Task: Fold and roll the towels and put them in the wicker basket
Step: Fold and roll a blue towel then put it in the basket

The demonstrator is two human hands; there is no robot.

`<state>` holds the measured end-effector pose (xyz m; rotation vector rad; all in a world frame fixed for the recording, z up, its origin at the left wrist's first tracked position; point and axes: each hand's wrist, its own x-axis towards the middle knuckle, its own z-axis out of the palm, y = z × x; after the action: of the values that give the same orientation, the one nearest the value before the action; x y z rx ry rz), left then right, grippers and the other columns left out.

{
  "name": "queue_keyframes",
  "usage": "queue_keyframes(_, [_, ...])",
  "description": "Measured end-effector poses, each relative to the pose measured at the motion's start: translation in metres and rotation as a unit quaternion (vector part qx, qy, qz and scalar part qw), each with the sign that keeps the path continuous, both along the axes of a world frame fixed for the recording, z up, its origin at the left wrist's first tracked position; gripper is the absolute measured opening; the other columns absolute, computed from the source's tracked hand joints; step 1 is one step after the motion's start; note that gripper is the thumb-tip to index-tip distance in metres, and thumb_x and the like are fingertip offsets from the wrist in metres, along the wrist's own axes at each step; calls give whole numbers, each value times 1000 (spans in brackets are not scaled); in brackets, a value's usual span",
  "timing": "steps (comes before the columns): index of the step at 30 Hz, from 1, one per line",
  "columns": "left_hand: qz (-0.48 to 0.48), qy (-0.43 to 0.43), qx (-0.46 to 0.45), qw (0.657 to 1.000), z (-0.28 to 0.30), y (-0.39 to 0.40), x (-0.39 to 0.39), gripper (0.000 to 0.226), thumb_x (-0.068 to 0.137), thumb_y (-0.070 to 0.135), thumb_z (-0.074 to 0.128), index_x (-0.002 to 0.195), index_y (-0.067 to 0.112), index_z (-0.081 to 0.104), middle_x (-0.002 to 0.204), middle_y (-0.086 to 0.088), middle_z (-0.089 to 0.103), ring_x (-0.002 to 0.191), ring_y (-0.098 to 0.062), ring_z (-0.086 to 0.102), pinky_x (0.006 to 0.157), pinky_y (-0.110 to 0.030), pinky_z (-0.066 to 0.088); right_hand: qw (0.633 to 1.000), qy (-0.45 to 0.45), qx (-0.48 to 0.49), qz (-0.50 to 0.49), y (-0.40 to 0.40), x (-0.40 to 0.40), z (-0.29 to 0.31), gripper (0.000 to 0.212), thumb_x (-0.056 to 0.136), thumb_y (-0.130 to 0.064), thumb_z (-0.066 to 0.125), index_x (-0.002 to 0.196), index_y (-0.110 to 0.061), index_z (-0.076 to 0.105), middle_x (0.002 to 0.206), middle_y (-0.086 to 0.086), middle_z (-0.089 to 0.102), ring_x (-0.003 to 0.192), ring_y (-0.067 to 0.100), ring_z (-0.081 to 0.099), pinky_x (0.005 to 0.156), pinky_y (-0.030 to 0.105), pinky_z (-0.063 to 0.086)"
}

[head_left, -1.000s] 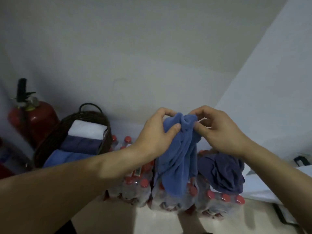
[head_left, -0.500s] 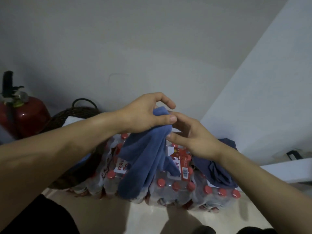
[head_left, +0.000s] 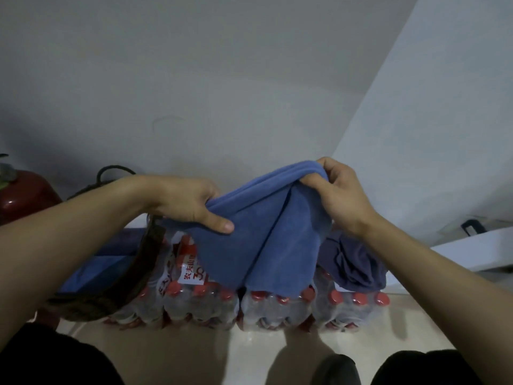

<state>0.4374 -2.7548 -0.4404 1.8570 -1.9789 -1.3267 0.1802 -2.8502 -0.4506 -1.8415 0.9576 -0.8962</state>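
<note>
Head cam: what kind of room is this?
Likely a storeroom or utility corner: shrink-wrapped packs of water bottles stacked on the floor, a red fire extinguisher by a bare wall, a wicker basket holding towels.

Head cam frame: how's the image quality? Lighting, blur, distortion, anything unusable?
Head view: dim and bluish, no glare; wide-angle bending shows in the wall edges; the light blue microfibre towel and both hands (left, right) are fairly sharp; the dark brown wicker basket and red fire extinguisher at the left edge are murky; soft shadows fall on the pale floor.
</note>
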Motion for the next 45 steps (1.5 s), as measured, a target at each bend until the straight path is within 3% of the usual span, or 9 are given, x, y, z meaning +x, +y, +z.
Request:
queue_keyframes(5, [54,46,-16,997,-5,-5,15,41,78,51,69,93,14,73,93,-2,76,87,-21,72,80,-37,58,998,32,24,-50,-21,-28,-12,14,89,-20,66,77,-14,59,70,-8,60,62,3,55,57,19,43])
queue_keyframes(8, [102,74,-59,990,-10,-6,17,33,78,44,67,87,12,70,81,1,74,72,-13,69,65,-25,54,996,69,16,-47,-25,-39,-15,18,87,-23,69,73,-19,58,59,-18,60,55,-2,55,51,13,41])
queue_keyframes(12, [183,103,-113,971,-10,-12,16,31,91,34,59,84,4,62,70,-6,63,63,-16,57,55,-25,45,984,171,41,27,-28,-57,-13,25,79,-26,81,80,-8,64,70,0,65,64,9,59,60,25,46])
queue_keyframes(18, [193,144,-102,965,-1,-13,6,40,86,37,66,96,-1,64,85,-19,66,79,-24,60,75,-37,46,934,293,148,138,-26,-77,-14,21,73,-18,86,82,-8,71,80,12,71,74,17,64,76,37,52])
queue_keyframes(25, [78,-32,-167,982,-9,-20,-44,56,76,65,61,120,32,56,98,7,64,89,-2,61,73,-11,43,980,156,49,110,0,-29,-1,20,82,-19,79,93,-6,69,95,10,73,90,18,68,82,37,56])
queue_keyframes(30, [32,84,-218,972,-8,-21,-63,50,72,64,65,110,31,66,106,14,71,100,5,64,89,-20,50,982,81,102,139,20,0,8,20,85,-15,75,100,-6,67,92,11,75,84,15,72,69,23,57])
queue_keyframes(34, [59,129,-259,955,1,-21,-54,40,71,53,69,91,18,71,88,3,75,83,-3,67,75,-20,51,968,11,186,167,19,-5,13,19,89,1,65,106,-5,66,90,19,65,78,21,63,61,24,51])
queue_keyframes(40, [82,93,-317,940,13,-18,-36,16,85,28,70,84,12,71,81,1,74,76,-3,67,69,-16,51,964,59,176,193,11,-18,10,38,75,-25,78,99,3,68,87,17,66,82,24,62,69,31,51])
queue_keyframes(45, [144,-3,-376,915,17,-19,-22,14,89,29,67,83,17,69,81,4,71,79,-9,66,72,-28,52,938,172,193,232,4,-26,4,48,75,-29,84,101,7,65,108,29,68,99,39,67,91,63,49])
